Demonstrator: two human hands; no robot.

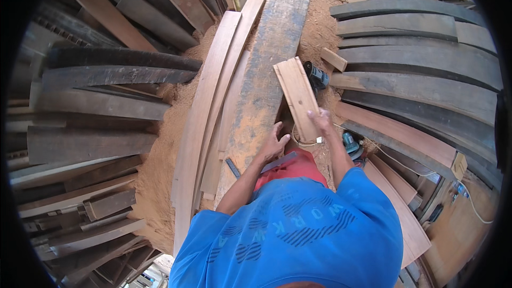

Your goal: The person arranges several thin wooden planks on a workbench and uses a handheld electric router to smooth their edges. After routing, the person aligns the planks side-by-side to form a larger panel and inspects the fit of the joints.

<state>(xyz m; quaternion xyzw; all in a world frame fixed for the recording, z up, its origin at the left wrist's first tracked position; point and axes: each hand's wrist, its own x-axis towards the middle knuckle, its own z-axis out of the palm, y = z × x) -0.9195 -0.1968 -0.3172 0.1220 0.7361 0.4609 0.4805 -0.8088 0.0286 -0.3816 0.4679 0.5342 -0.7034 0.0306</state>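
My right hand (321,121) grips the near end of a short wooden board (296,93). Grooves run along its length, and its far end points away, slanting left beside the worn beam (266,69). Just left of the board's near end, my left hand (276,141) is empty with fingers apart. What looks like a try square lies under my left forearm: its dark stock (232,168) rests on the beam, and its grey blade (280,161) reaches over my red shorts. The forearm hides where they meet.
Long planks (213,90) lie left of the beam on sawdust (154,186). A grey-black power tool (318,76) sits beside the board, and a teal power tool (351,145) with a pale cord stands near my right elbow. Stacked timber (410,64) lines both sides.
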